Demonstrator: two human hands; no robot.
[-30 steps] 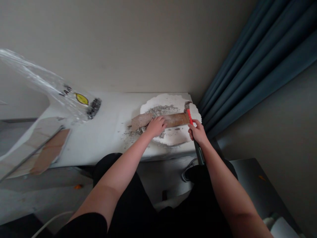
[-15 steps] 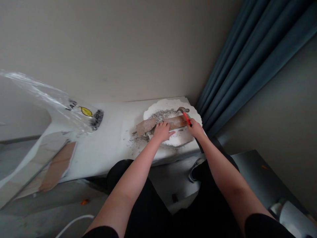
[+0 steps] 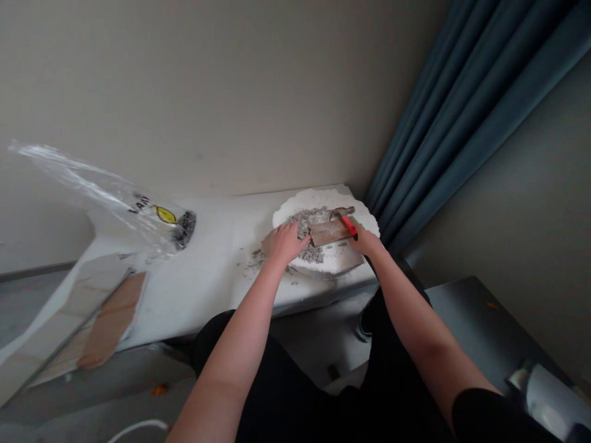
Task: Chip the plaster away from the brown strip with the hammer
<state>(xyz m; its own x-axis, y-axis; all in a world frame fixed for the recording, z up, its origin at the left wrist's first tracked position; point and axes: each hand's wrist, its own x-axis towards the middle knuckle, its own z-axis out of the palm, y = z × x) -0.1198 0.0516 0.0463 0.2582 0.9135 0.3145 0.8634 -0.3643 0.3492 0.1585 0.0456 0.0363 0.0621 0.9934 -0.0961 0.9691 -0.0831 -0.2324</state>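
My right hand (image 3: pixel 366 240) is closed around the red and black handle of a claw hammer (image 3: pixel 342 213). The hammer's metal head rests at the far edge of a brown, flat strip (image 3: pixel 329 233), which looks like a broken piece of tile. My left hand (image 3: pixel 287 243) grips a second brown piece (image 3: pixel 268 244), mostly hidden under the palm, thumb pointing toward the gap between the pieces. Grey crumbs (image 3: pixel 308 216) lie around both pieces on a white, ragged-edged round slab (image 3: pixel 357 255).
The slab lies on a white-covered bench (image 3: pixel 207 264) against the wall. A clear plastic bag (image 3: pixel 152 215) with dark contents stands left. Beyond it are long flat boards (image 3: pixel 113 320). A blue curtain (image 3: pixel 438 117) hangs at right, above a dark surface (image 3: pixel 475 320).
My left hand has moved left along the brown strip, and a gap with grey crumbs now shows between the pieces. My right hand still holds the hammer, nearly in place.
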